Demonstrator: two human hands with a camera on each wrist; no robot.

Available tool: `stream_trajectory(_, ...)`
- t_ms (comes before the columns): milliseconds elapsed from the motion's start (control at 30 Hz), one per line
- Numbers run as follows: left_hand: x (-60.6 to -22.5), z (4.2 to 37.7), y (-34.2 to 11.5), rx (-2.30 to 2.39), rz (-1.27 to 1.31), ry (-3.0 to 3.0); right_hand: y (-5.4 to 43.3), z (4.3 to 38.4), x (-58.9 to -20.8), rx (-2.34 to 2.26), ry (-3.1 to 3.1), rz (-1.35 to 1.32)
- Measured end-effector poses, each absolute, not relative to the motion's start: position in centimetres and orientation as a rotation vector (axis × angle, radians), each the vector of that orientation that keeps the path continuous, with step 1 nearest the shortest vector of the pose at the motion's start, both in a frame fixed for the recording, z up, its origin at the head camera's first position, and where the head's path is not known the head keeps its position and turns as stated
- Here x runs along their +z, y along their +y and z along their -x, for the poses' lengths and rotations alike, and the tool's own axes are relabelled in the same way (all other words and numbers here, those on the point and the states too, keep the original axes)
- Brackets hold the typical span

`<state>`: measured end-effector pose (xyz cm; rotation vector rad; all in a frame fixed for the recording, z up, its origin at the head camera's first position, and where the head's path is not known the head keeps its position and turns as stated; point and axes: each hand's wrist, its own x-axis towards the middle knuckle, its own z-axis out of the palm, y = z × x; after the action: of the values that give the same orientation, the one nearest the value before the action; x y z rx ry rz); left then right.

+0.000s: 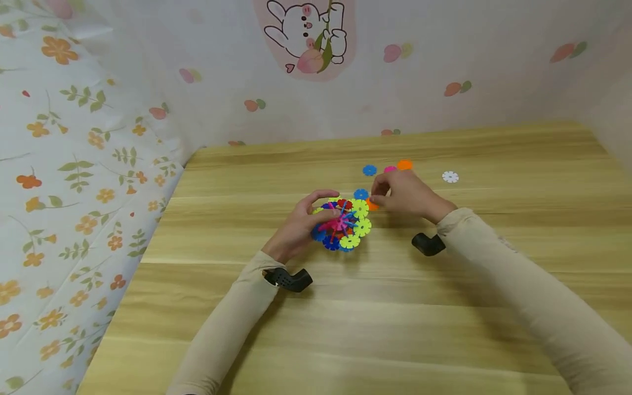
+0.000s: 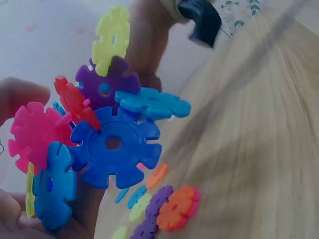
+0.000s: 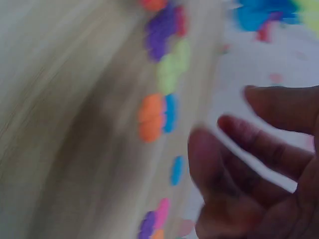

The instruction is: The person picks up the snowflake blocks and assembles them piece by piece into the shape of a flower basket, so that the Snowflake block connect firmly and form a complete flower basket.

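Note:
My left hand [image 1: 294, 224] grips a ball-like cluster of interlocked plastic snowflake discs [image 1: 340, 223], thumb on the near side and fingers behind. Blue, pink, red, purple and yellow-green discs stick out of it at many angles; a dark blue disc [image 2: 124, 167] faces the left wrist camera. Just right of the cluster, my right hand [image 1: 412, 193] hovers low over the loose discs. Its fingertips are near an orange disc [image 1: 373, 205] and a blue disc [image 1: 361, 194]. The right wrist view shows its fingers [image 3: 269, 149] spread apart, with nothing between them.
Farther back on the wooden table [image 1: 237, 219] lie another blue disc [image 1: 370, 170], a pink one [image 1: 390, 169] and an orange one [image 1: 405, 164]. A white disc [image 1: 450, 176] lies apart at the right. Purple discs [image 2: 158, 200] appear in the left wrist view. Patterned cloth hangs behind.

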<state>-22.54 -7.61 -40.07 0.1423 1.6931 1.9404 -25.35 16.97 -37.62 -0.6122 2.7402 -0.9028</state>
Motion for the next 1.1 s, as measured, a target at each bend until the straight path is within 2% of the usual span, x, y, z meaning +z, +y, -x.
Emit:
stream_trajectory(167, -40.1, 22.4, -7.8, 1.914, -0.147, 1.662, 15.1, 26.2, -40.1, -0.634, 2.838, 0.575)
stream_trajectory(333, -40.1, 22.5, -7.5, 1.900, -0.180, 1.644, 14.6, 26.7, -40.9, -0.526, 2.848, 0.556)
stream_trajectory(567, -39.7, 22.8, -7.7, 1.895, -0.213, 1.645, 15.8, 27.4, -40.5, -0.747, 2.735, 0.502)
stream_trajectory(800, -39.9, 22.5, -7.6, 1.838, -0.264, 1.646, 17.6, 26.3, -40.6, -0.956, 2.659, 0.536)
stream_trajectory(1100, -39.9, 22.5, -7.2, 1.791, -0.331, 1.673, 17.9, 24.2, -37.3, -1.184, 2.578, 0.575)
